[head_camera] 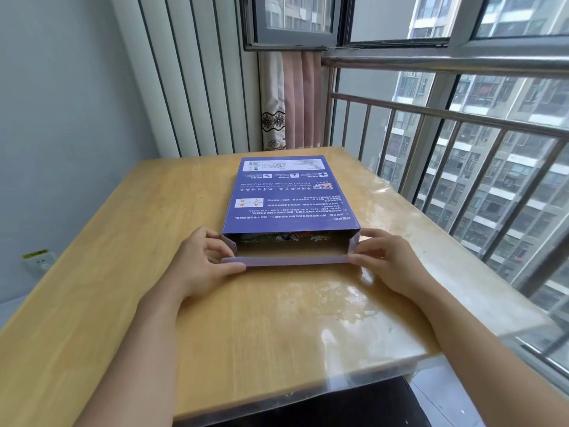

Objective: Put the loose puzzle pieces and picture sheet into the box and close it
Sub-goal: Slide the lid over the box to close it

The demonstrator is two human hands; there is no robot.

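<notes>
A flat purple puzzle box (286, 192) lies printed back up in the middle of the wooden table (123, 272), its near end open toward me. Coloured puzzle pieces (286, 237) show inside the opening. The end flap (286, 260) hangs out along the near edge. My left hand (203, 260) holds the left end of that flap, thumb on its front edge and fingers curled by the small side tab. My right hand (385, 257) pinches the flap's right end beside the other side tab. No loose pieces or picture sheet lie on the table.
The table has a glossy transparent cover and stands against a window with a metal railing (446, 118) on the right. A curtain (289, 100) hangs behind the table. A wall socket (38, 261) is low on the left wall.
</notes>
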